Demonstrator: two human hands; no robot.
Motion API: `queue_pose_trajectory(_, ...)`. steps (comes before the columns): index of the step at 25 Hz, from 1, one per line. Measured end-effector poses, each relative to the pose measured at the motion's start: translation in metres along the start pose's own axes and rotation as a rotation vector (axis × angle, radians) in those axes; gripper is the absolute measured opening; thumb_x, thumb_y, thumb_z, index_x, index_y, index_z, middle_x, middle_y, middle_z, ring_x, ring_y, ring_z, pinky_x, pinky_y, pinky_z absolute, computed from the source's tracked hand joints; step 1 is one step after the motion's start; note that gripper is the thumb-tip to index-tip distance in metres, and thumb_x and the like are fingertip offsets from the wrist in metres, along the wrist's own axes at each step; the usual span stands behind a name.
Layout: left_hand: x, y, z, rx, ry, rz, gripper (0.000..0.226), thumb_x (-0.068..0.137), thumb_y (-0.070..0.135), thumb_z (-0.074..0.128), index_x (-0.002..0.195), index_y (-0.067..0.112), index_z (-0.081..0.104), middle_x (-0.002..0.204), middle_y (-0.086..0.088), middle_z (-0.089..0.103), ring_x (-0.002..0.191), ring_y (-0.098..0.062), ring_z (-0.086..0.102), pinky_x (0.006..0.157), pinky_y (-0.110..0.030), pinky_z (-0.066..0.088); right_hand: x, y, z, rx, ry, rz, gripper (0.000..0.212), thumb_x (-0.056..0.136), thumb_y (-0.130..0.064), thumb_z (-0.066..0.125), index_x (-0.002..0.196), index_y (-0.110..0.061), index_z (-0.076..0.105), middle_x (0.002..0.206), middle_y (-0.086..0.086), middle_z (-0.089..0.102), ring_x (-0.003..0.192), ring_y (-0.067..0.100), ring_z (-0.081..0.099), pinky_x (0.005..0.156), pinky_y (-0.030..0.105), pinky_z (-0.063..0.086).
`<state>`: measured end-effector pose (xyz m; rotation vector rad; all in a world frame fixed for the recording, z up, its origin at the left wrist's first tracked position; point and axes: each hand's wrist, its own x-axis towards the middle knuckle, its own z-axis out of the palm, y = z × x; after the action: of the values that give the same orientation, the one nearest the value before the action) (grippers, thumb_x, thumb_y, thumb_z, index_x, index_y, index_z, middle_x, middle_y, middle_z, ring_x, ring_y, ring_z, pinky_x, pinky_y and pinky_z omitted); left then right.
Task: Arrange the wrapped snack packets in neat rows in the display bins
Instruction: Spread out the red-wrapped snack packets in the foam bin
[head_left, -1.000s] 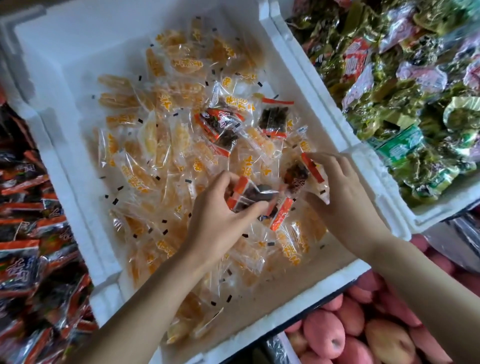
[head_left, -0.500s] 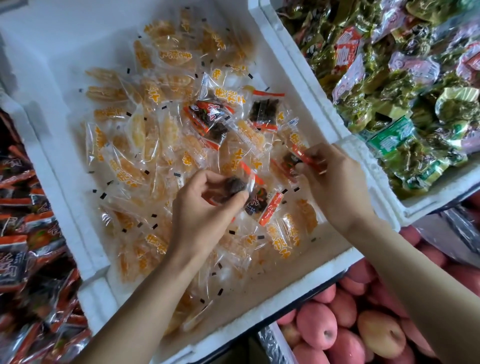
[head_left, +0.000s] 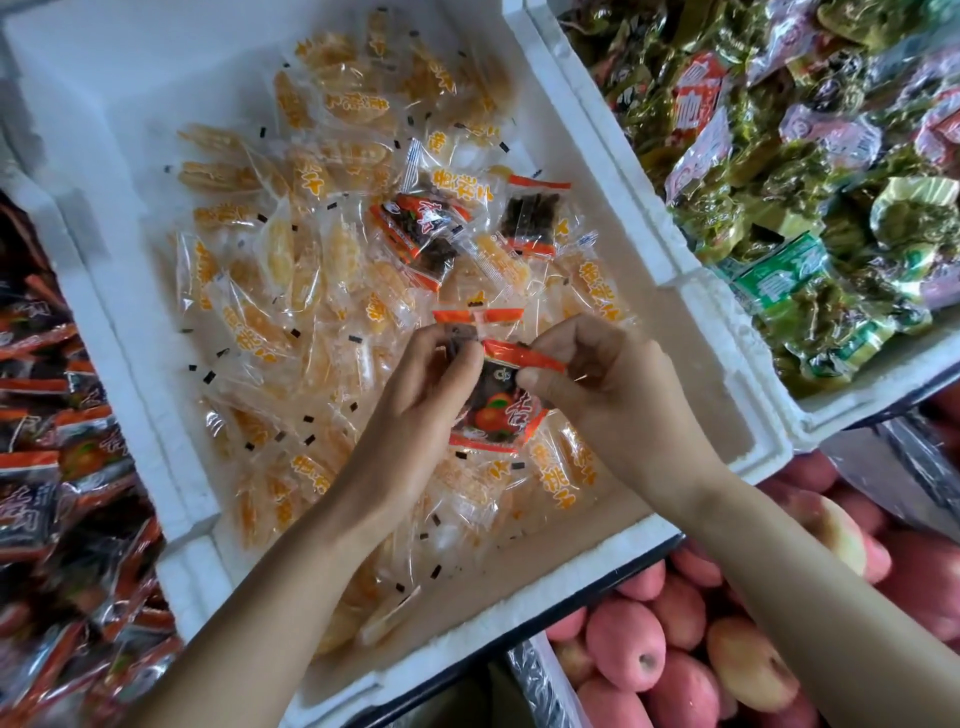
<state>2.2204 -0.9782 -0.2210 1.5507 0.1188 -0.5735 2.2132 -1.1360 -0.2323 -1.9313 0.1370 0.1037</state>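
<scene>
Wrapped snack packets (head_left: 311, 291), clear with orange print and yellow contents, are shown loosely heaped, not in rows, in the central white foam bin (head_left: 618, 171). The far left of the bin floor is left bare. On top of the heap, toward the far right, a tilted dark packet (head_left: 415, 234) and a squarer dark packet (head_left: 530, 218) are seen, both with red-orange ends.

Above the near right part of the heap, a held dark packet (head_left: 493, 410), printed with orange fruit, is grasped by both hands. Its left side is gripped by the curled fingers and thumb of the left hand (head_left: 415, 405). Its red-orange top seam is pinched between the thumb and bent fingers of the right hand (head_left: 613, 400). A red-orange strip (head_left: 475, 316) is visible just behind the left fingertips; whether it belongs to a separate packet cannot be told.

A pile of dark red-edged packets (head_left: 52, 467) is shown to the left of the central bin. To the right, green and pink packets (head_left: 831, 208) are heaped in a second foam bin (head_left: 852, 395). Pink apples (head_left: 634, 654) are seen at the near right, below the bins.
</scene>
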Motion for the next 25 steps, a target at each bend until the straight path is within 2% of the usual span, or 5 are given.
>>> queue_pose_trajectory(5,-0.005,-0.011,-0.01,0.269,0.117,0.081,0.043,0.078,0.029,0.068,0.117,0.024,0.051,0.106,0.01,0.065,0.096,0.005,0.062,0.077,-0.008,0.048,0.001,0.011,0.001,-0.198,0.013,-0.155,0.014,0.084,-0.015,0.068,0.096,-0.021,0.063,0.095,-0.007,0.062,0.087,0.009,0.058,0.08,0.022,0.048)
queue_pose_trajectory(10,-0.001,-0.02,-0.024,0.248,0.379,0.118,0.028,0.082,0.021,0.07,0.106,0.021,0.054,0.097,0.007,0.065,0.083,0.006,0.064,0.068,-0.01,0.049,0.017,0.026,0.014,-0.724,-0.223,0.037,0.051,0.09,-0.04,0.057,0.132,-0.016,0.043,0.128,0.001,0.051,0.108,0.022,0.055,0.085,0.035,0.047)
queue_pose_trajectory(13,-0.001,-0.028,-0.032,0.172,0.471,0.088,0.031,0.081,0.023,0.071,0.108,0.021,0.054,0.103,0.003,0.067,0.093,-0.008,0.066,0.077,-0.021,0.052,0.015,0.032,0.026,-0.64,-0.241,0.061,0.046,0.088,-0.039,0.061,0.127,-0.017,0.048,0.117,0.002,0.061,0.097,0.022,0.061,0.08,0.034,0.051)
queue_pose_trajectory(19,-0.001,-0.035,-0.041,0.137,0.52,0.106,0.037,0.083,0.02,0.07,0.113,0.014,0.049,0.101,0.002,0.065,0.083,-0.002,0.065,0.063,-0.013,0.05,0.001,0.03,-0.004,-0.3,0.102,0.026,0.01,0.086,-0.015,0.065,0.089,-0.024,0.065,0.083,-0.015,0.063,0.069,0.0,0.06,0.066,0.011,0.045)
queue_pose_trajectory(25,0.0,-0.027,-0.031,0.111,0.346,0.116,0.026,0.085,0.024,0.064,0.104,0.03,0.048,0.105,0.01,0.064,0.088,0.006,0.064,0.072,-0.014,0.052,0.003,-0.003,0.0,-0.131,-0.007,-0.078,0.028,0.081,-0.012,0.071,0.083,-0.037,0.058,0.075,-0.018,0.067,0.073,0.001,0.064,0.068,0.019,0.051)
